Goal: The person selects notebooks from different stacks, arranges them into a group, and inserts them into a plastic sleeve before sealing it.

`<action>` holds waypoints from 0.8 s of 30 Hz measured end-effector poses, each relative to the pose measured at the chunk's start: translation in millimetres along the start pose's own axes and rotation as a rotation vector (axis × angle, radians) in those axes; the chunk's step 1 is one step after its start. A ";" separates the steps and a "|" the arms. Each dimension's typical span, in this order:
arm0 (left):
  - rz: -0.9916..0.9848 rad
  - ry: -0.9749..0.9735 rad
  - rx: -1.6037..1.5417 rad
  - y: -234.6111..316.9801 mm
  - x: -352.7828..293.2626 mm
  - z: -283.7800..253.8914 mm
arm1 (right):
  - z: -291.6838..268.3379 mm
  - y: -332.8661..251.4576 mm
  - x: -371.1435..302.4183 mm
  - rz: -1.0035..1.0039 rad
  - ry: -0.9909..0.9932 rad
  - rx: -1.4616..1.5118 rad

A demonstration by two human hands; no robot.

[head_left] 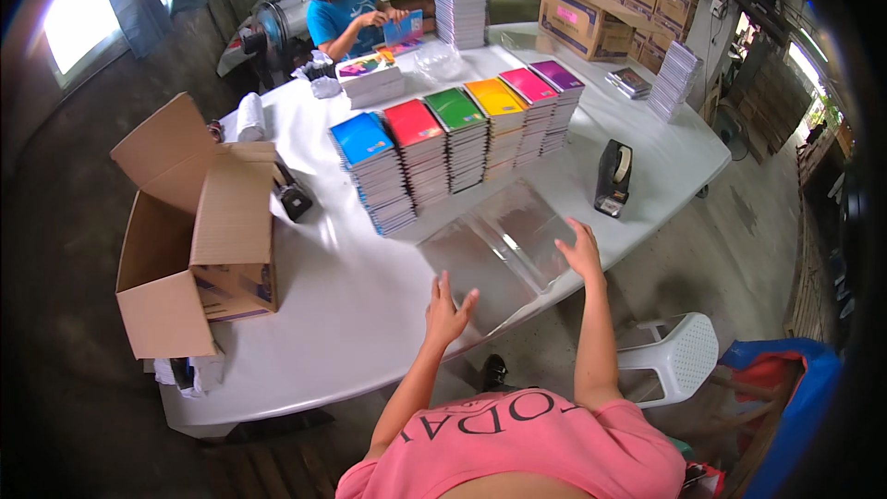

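Clear plastic sleeves lie flat on the white table in front of me, with a glossy folded edge down their middle. My left hand is at their near left edge, its fingers apart. At their right edge is my right hand, fingers spread; neither hand grips anything. Whether the fingertips touch the plastic I cannot tell. Just beyond stands a row of spiral notebook stacks, with a blue, a red, a green, a yellow, a pink and a purple cover on top.
A black tape dispenser stands to the right. At the left is an open cardboard box beside a black hand tool. Across the white table, a person in blue handles a blue notebook. A white stool stands lower right.
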State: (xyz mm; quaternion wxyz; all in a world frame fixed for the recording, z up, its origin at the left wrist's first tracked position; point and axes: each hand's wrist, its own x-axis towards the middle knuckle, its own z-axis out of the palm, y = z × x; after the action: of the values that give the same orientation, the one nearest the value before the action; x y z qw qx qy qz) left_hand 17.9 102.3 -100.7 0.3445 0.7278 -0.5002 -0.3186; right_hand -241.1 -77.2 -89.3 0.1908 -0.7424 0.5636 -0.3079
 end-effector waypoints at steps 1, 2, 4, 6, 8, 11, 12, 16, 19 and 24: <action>-0.112 0.016 0.072 8.7 11.8 14.8 | 8.7 19.8 11.1 0.080 -0.031 -0.037; -0.218 0.043 0.139 17.2 24.3 27.0 | 13.9 29.7 26.5 0.146 -0.057 -0.075; -0.232 0.100 0.307 -0.1 39.3 51.4 | 23.0 36.7 45.9 0.286 -0.175 -0.156; -0.241 0.126 0.398 0.9 51.7 61.0 | 26.6 54.1 51.9 0.302 -0.205 -0.182; -0.231 0.119 0.447 -1.6 56.5 58.7 | 27.9 46.8 49.7 0.345 -0.254 -0.227; -0.197 0.078 0.503 -6.8 57.9 46.2 | 28.1 35.5 49.0 0.305 -0.301 -0.173; -0.182 0.057 0.517 -8.7 57.4 41.2 | 28.0 32.0 47.5 0.312 -0.318 -0.170; -0.076 0.203 0.411 -7.5 61.7 19.5 | 23.6 11.3 55.7 0.136 -0.168 -0.071; 0.087 0.559 0.202 10.0 61.1 -9.5 | 13.0 -39.0 74.6 -0.196 -0.101 0.118; 0.145 0.931 -0.024 20.7 81.4 -90.2 | 7.8 -214.0 110.2 -0.679 -0.289 0.357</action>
State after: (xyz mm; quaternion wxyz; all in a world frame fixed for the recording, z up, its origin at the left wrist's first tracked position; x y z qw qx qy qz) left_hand 104.4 36.2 -42.9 0.5619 0.7524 -0.3383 0.0610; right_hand -62.6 -120.4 66.6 0.2812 -0.8771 0.1917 -0.3389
